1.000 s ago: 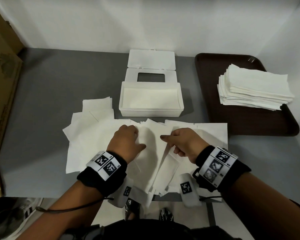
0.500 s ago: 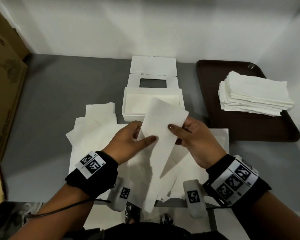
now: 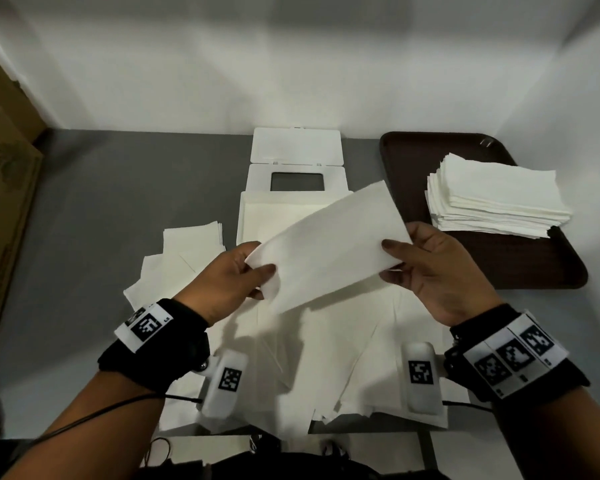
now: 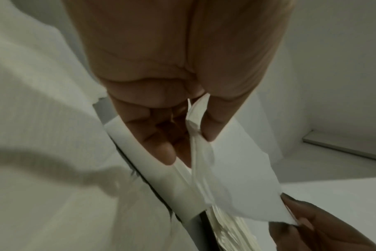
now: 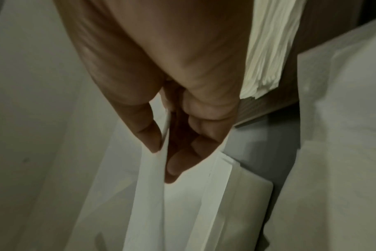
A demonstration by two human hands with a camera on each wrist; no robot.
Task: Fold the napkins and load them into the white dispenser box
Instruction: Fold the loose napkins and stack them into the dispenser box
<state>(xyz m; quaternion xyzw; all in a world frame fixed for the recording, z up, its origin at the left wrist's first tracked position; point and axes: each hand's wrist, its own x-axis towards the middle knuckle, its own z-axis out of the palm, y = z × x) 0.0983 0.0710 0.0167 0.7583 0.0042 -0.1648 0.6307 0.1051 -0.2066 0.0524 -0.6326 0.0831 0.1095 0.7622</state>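
Above gray table (image 3: 94, 237), both hands' fingers (image 3: 394, 244) pinch folded napkin (image 3: 329, 251) ends over dispenser box (image 3: 257, 216).

Head view overhead; wrist views close (napkin (image 3: 329, 247) shared).

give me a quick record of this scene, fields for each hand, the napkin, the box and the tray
left hand: pinches the napkin's left end
right hand: pinches its right end
napkin: folded, held tilted in the air over the box's front
box: white, lid open, napkins inside
tray: brown, right of box, holds a napkin stack
loose napkins: spread on table under the hands
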